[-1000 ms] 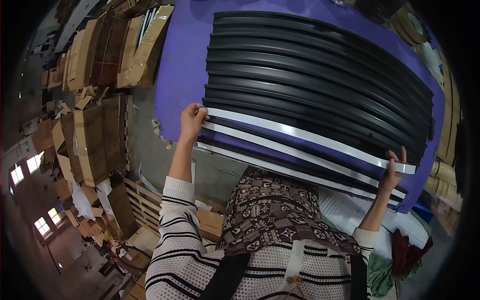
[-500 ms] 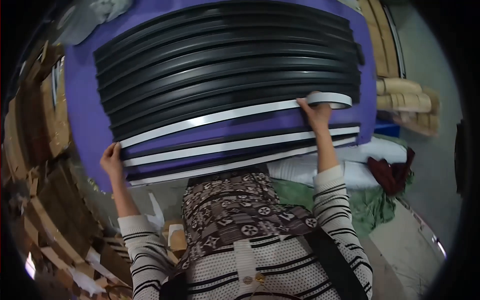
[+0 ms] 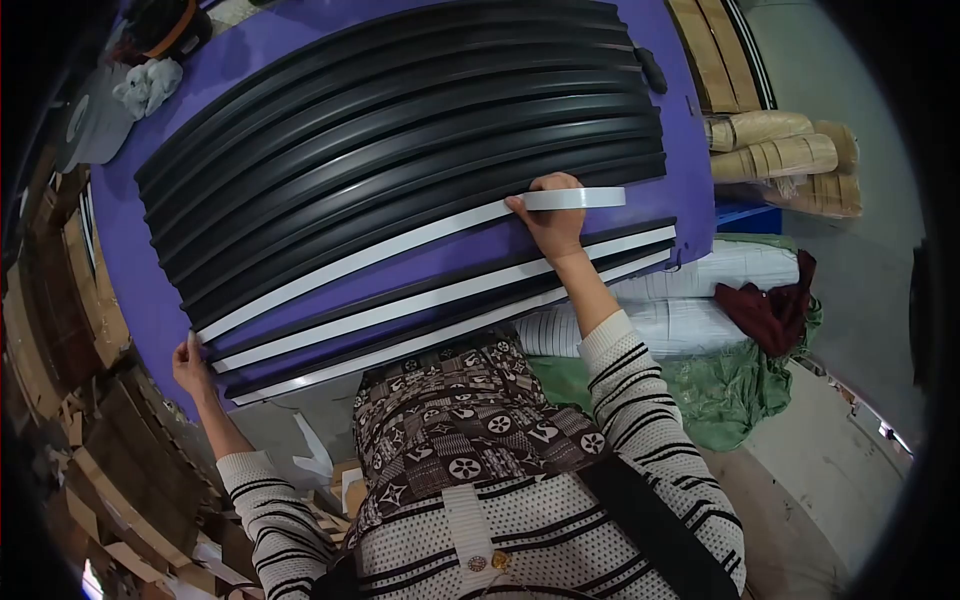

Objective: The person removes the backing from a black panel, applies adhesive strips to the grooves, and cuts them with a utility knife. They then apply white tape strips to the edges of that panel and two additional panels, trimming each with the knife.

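Observation:
A roll of white tape point(image 3: 598, 197) is gripped in my right hand point(image 3: 552, 222), its broad outer face turned toward me. From the roll a white tape band point(image 3: 350, 265) runs left along the nearest edge of the black ribbed strips point(image 3: 400, 140). My left hand point(image 3: 192, 364) has its fingertips together at the left end of this band, by the strip's corner. Closer to my body lie two separate black strips, each with a white band point(image 3: 450, 291) along it.
The strips lie on a purple table point(image 3: 697, 150). A big tape roll point(image 3: 95, 115) and crumpled white plastic point(image 3: 148, 88) sit at the far left corner. Cardboard point(image 3: 115, 470) is stacked on the left. Wrapped rolls point(image 3: 770, 155) and a dark red cloth point(image 3: 765, 305) are on the right.
The view has shifted, so the table appears lower left and tilted. My right hand has moved left along the strip with the tape roll, which now shows more edge-on. My left hand stays at the end.

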`<state>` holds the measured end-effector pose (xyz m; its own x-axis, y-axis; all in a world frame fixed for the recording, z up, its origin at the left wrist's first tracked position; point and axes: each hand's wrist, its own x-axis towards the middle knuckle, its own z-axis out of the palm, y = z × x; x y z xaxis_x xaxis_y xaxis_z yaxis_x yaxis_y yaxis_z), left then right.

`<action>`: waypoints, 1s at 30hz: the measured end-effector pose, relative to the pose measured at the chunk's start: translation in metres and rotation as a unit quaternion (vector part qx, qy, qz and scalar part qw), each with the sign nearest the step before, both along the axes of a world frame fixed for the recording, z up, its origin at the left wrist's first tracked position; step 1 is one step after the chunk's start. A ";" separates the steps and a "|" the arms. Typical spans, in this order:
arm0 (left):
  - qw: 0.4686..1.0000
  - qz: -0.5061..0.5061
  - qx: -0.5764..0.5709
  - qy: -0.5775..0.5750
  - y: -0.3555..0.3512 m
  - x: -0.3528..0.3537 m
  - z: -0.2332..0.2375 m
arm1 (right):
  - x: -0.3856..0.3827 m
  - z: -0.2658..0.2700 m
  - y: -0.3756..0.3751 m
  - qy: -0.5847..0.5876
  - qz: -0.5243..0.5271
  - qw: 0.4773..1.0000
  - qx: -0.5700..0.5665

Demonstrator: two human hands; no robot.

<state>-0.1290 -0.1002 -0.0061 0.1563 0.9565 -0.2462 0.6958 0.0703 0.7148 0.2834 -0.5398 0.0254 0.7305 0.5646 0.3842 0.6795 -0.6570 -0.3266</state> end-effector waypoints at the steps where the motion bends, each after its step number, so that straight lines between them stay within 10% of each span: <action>1: 1.000 -0.003 0.004 -0.002 -0.015 0.026 0.014 | 0.001 0.001 0.000 0.010 0.010 0.999 0.031; 3: 0.978 -0.064 0.192 0.054 -0.073 0.091 0.035 | 0.000 0.009 0.001 0.043 0.017 0.999 -0.001; 5: 0.974 -0.183 0.129 -0.033 -0.173 0.183 0.047 | 0.002 0.024 0.006 0.086 0.004 0.996 -0.033; 8: 0.830 -0.489 0.210 -0.170 -0.296 0.284 0.064 | 0.008 0.037 -0.003 0.265 0.006 0.961 0.073; 11: 0.791 -0.551 0.230 -0.132 -0.345 0.326 0.060 | 0.019 0.054 -0.021 0.561 -0.025 0.623 0.545; 14: 0.768 -0.575 0.282 0.012 -0.353 0.324 0.048 | 0.067 0.064 -0.084 0.537 -0.039 0.460 0.706; 18: 0.754 -0.579 0.305 0.054 -0.358 0.328 0.052 | 0.145 0.041 -0.169 0.359 -0.148 0.690 0.610; 19: 0.747 -0.580 0.317 0.068 -0.360 0.329 0.053 | 0.154 0.036 -0.179 0.301 -0.240 0.817 0.429; 21: 0.743 -0.581 0.326 0.072 -0.362 0.332 0.056 | 0.161 0.026 -0.189 0.243 -0.260 0.909 0.217; 30: 0.732 -0.595 0.309 0.121 -0.362 0.330 0.052 | 0.171 -0.025 -0.191 -0.038 -0.220 0.972 -0.078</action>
